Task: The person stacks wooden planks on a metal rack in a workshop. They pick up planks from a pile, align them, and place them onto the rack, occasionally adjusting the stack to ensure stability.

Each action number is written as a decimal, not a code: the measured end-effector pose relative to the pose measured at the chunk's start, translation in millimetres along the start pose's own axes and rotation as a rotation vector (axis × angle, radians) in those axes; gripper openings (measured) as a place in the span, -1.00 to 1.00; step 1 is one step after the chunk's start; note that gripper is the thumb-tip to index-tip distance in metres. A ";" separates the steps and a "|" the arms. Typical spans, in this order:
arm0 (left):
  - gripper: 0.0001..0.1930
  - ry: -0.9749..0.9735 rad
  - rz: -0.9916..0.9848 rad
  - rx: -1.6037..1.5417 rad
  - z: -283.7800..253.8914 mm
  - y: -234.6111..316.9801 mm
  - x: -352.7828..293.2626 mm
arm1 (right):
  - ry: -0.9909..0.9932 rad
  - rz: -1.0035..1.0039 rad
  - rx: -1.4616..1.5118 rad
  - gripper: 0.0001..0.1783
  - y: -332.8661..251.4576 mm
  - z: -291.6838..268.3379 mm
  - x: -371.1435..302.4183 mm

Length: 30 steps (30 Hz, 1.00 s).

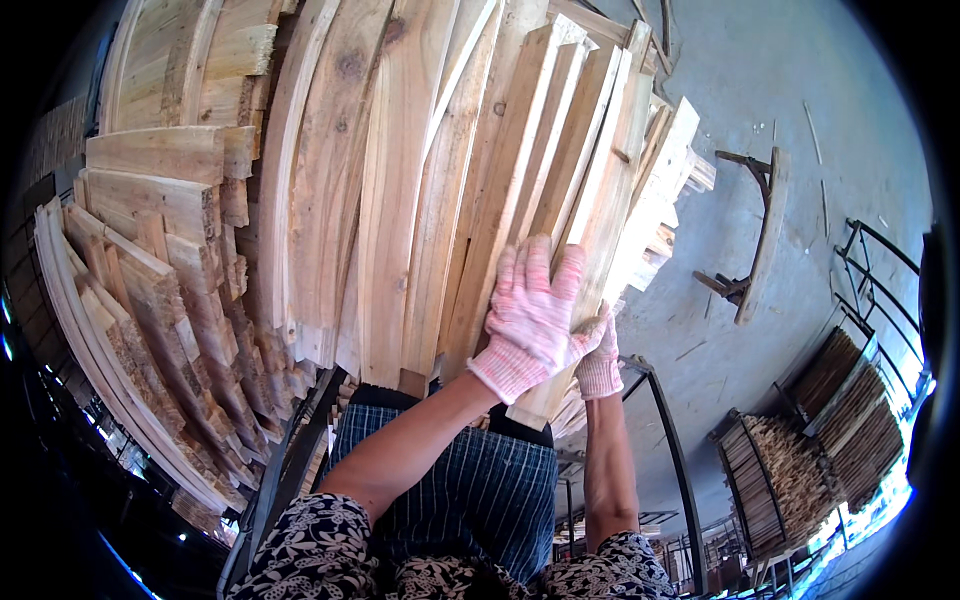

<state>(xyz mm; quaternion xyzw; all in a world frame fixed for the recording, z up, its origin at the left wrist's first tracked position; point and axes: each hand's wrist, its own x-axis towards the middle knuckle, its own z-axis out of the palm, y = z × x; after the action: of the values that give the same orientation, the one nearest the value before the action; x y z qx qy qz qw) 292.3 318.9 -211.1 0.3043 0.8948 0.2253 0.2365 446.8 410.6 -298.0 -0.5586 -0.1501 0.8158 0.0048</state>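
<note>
My left hand, in a pink-and-white knitted glove, lies with its fingers stretched over the near part of several narrow wooden boards. Its thumb reaches toward the right edge of the nearest board. Beside that edge is my right hand, gloved the same way; its fingers are mostly hidden behind the board and the left thumb. The boards stand on edge or lie close together, running away from me. To their left, wider planks with knots lie lengthwise on the same pile.
Stacked boards with rough ends rise at the left. A dark metal frame stands close by on my right. Farther right, a small wooden bench lies on the grey floor, with scattered slivers. Bundled sticks are stacked at the lower right.
</note>
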 end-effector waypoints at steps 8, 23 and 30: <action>0.02 -0.248 -0.162 -0.092 -12.9 36.6 -0.4 | 0.063 -0.171 -0.148 -0.50 -9.7 10.3 -24.2; 0.01 -0.123 -0.027 -0.471 -84.2 58.0 -47.2 | -0.595 -0.051 0.338 -0.48 -20.3 -18.0 -91.1; 0.00 0.281 0.103 -0.547 -173.8 49.2 -69.9 | -0.267 -0.416 -0.755 -0.45 -58.4 148.7 -180.1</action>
<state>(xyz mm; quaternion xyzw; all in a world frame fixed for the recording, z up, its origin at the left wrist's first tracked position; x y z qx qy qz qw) 265.6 263.4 -27.5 0.2400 0.8083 0.5095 0.1718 369.4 399.2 -70.3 -0.3688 -0.5455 0.7506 -0.0551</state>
